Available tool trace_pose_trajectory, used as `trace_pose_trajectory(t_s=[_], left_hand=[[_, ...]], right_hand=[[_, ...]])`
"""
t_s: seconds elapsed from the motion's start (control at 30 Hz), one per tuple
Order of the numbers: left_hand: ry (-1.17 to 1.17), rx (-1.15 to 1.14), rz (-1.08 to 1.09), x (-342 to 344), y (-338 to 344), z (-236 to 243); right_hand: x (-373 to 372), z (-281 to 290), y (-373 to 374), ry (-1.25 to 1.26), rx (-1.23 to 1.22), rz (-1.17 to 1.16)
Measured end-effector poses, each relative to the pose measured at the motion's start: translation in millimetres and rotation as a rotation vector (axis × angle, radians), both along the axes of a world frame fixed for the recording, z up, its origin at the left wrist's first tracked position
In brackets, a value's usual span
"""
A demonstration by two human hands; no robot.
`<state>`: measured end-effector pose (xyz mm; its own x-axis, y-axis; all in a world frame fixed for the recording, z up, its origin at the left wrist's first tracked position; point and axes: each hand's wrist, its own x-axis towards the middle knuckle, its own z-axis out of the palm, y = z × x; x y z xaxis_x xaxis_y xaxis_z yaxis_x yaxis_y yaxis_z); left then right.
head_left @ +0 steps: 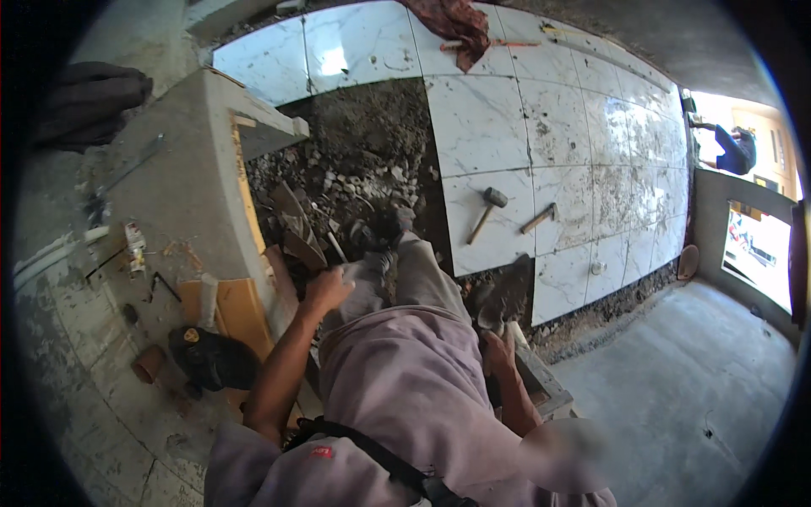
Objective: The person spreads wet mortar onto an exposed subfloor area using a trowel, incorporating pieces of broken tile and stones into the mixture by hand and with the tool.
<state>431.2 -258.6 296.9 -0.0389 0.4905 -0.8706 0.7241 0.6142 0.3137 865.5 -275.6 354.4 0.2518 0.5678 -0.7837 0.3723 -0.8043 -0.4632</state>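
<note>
At the centre right of the frame, the right hand is curled closed at the neck of a dark shovel blade, which points up the frame beside white marbled tiles; left of centre, the left hand is loosely curled near the knee, and I cannot tell whether it holds anything; a mallet and a hammer lie on the tiles, right of centre.

At four o'clock the shovel looked like dull, matt metal, while the tiles toward two o'clock were smooth and glossy, and the soil near eleven o'clock rough and crumbly.
</note>
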Motion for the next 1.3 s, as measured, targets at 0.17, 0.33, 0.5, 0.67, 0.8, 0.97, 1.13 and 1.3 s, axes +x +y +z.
trace_pose_trajectory(t_s=[0.17,0.33,0.5,0.67,0.8,0.97,1.13,1.3], left_hand=[[-0.046,0.014,0.172,-5,-69,-10],[-0.098,0.067,0.434,0,-99,5],[-0.027,0.125,0.727,17,-162,14],[-0.343,-0.041,0.98,47,-212,33],[-0.46,0.137,0.858,74,-233,51],[-0.234,0.188,0.724,99,-226,70],[-0.229,-0.475,1.496,142,-228,87],[-0.34,-0.336,1.273,191,-242,91]], right_hand=[[-3,18,-26,0.158,0.125,-0.019],[-20,43,-13,0.187,-0.149,-0.357],[-8,46,-4,0.226,-0.177,-0.308],[22,39,-6,0.231,-0.168,-0.218],[49,35,-8,0.24,-0.174,-0.164],[91,28,-7,0.251,-0.165,-0.114],[132,20,1,0.258,-0.152,-0.064],[158,14,3,0.263,-0.148,-0.023]])
